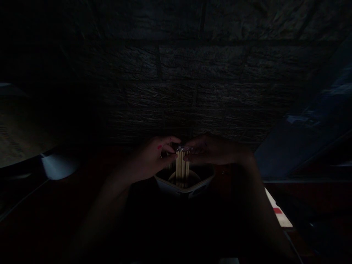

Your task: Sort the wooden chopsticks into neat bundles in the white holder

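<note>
The sticks (180, 168) stand upright in the tub (184, 190), near the far wall (192, 62). The right hand (217, 149) pinches their upper end, thumb in front, beside a shiny wrap (187, 149). The left hand (151, 157) curls narrowly at their left edge; whether it grips, I cannot tell. Good handling here probably means light, even pressure, keeping tops level and bundle plumb. The tub's rim and deep shadow hamper the fingers. A pale shade (59, 167) sits left, a blue panel (277, 146) right, both well apart.
</note>
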`<act>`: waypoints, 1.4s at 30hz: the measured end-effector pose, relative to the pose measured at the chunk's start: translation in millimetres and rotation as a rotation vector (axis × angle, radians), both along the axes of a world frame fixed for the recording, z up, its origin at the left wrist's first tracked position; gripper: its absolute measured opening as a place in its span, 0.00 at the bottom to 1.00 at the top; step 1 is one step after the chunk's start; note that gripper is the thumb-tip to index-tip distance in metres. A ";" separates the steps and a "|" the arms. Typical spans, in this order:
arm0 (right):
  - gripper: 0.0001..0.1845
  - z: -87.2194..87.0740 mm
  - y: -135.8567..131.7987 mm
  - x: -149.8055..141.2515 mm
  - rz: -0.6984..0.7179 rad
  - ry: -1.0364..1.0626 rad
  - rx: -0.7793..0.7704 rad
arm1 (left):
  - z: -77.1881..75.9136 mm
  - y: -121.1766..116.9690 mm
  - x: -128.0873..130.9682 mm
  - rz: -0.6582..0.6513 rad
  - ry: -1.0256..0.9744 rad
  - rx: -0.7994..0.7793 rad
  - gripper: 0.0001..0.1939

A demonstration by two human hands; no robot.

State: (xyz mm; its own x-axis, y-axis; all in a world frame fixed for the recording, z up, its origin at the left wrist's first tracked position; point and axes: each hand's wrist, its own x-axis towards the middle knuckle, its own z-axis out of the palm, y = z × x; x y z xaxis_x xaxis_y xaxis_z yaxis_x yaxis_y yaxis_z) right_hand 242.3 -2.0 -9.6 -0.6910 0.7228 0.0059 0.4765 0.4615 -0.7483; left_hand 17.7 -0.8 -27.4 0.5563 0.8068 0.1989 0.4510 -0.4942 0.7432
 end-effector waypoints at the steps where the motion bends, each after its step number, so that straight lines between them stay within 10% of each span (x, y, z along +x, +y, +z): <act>1: 0.14 -0.2 0.3 -0.1 -0.001 -0.003 -0.002 | -0.4 -0.1 0.1 -0.005 0.000 0.003 0.19; 42: 0.16 0.3 0.1 2.0 -0.056 -0.123 0.003 | 0.2 0.7 14.8 0.006 0.006 0.056 0.19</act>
State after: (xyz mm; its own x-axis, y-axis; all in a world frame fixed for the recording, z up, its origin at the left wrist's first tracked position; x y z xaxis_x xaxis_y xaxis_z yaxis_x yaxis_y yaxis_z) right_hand 244.3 -1.9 -9.3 -0.6449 0.7606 -0.0748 0.5901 0.4333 -0.6812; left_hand 32.6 -0.1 -27.2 0.5530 0.7978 0.2403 0.4587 -0.5322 0.7115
